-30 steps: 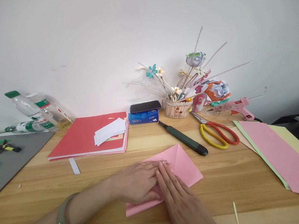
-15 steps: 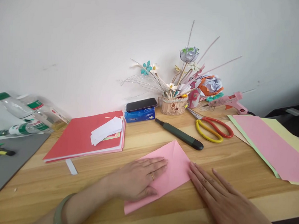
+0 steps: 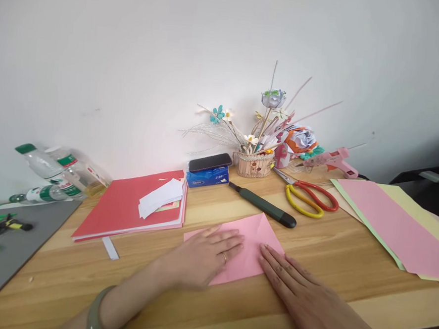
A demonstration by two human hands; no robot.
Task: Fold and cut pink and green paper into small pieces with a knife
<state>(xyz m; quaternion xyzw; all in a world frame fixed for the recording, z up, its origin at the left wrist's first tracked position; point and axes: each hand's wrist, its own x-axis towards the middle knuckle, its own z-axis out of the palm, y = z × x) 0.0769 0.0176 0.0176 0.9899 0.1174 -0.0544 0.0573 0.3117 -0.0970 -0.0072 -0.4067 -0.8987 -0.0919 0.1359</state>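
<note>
A folded sheet of pink paper (image 3: 250,236) lies on the wooden table in front of me. My left hand (image 3: 208,255) rests flat across its left part, fingers stretched out and pointing right. The fingertips of my right hand (image 3: 301,293) lie on the paper's right part, the fingers straight and side by side. Beneath my palms the near-left part of the sheet is hidden. Just beyond the paper is a dark green craft knife (image 3: 265,207), and past it to the right lie scissors (image 3: 306,197) with one yellow and one red handle.
Red paper (image 3: 124,201) topped with white slips (image 3: 161,198) sits left. A phone (image 3: 210,162) lies on a blue box (image 3: 207,177) beside a flower basket (image 3: 255,165). A pink glue gun (image 3: 338,162) and coloured sheets (image 3: 390,219) are right; plastic bottles (image 3: 55,174) stand far left.
My right hand has slid left, from the paper's right edge onto its surface. The paper has turned slightly under my left hand. The view has tilted up a little.
</note>
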